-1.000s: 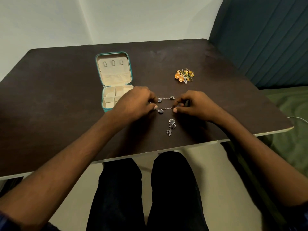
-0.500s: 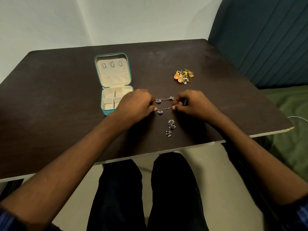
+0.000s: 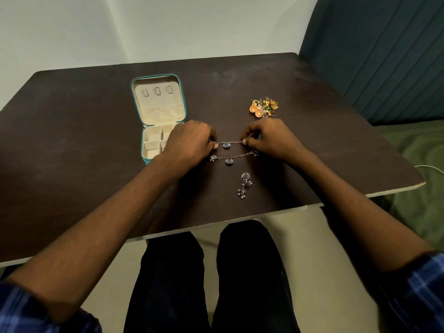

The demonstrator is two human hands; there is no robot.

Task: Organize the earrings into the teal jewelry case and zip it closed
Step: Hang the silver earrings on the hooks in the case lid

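My left hand (image 3: 189,143) and right hand (image 3: 269,138) pinch the ends of a chain earring (image 3: 229,143), fingers closed on it. The open teal case (image 3: 159,116) sits at nine o'clock on the bench (image 3: 72,140).

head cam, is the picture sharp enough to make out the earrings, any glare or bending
Head view: dim, soft light with no strong glare on the dark table; the chain earring pinched between left hand and right hand reads clearly, but the orange earring pile is slightly soft; the wide lens bows the table edges.
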